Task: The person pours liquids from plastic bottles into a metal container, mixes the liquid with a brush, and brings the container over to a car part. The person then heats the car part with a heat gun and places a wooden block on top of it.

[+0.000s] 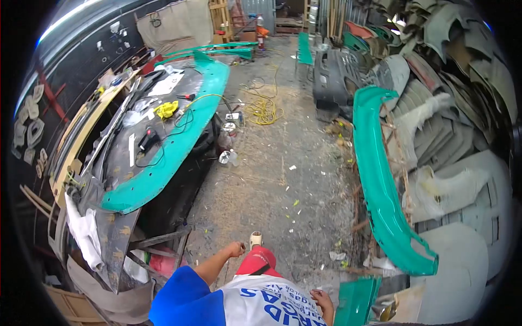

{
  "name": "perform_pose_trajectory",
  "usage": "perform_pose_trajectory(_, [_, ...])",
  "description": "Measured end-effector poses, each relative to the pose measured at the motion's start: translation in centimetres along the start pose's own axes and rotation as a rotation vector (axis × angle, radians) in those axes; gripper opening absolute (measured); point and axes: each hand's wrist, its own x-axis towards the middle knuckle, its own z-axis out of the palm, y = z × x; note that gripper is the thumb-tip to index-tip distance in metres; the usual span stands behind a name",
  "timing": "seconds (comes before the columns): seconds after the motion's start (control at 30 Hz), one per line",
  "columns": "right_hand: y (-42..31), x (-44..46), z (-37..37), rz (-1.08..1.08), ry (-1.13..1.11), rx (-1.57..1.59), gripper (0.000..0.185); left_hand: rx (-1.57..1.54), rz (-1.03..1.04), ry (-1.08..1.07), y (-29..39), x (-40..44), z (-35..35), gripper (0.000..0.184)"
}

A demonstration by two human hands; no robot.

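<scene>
My left hand (235, 249) hangs in front of my body over the floor, its fingers curled closed; whatever may be in them is too small to make out. Low beside my shirt is my right hand (322, 300), fingers bent inward, their grip partly hidden. Just right of it stands a green painted panel (356, 301). Farther right, a long glossy green bumper-like part (375, 163) rests on a rusty frame. Neither hand touches these parts.
On the left, a dark table (122, 163) carries a curved green panel (187, 144), a corded power tool (148, 139) and a yellow cloth (166, 110). A yellow hose (263, 111) coils on the floor. Grey bumpers (457, 190) are piled at right.
</scene>
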Motion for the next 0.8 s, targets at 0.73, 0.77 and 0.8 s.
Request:
perform_pose_trajectory(0.73, [-20.1,16.5,9.0,0.15,0.023,-0.077,0.033,-0.19,0.067,0.386,-6.6,6.0,-26.8,0.027])
perform_pose_trajectory(0.77, [-21.4,17.3,9.3,0.145,0.011,-0.096,0.032,-0.235,0.139,0.438,-5.5,5.9,-28.9,0.026])
perform_pose_trajectory(0.8, [-22.7,18.2,9.4,0.138,0.0,-0.118,0.031,-0.233,0.14,0.444,-4.4,5.8,-30.9,0.026])
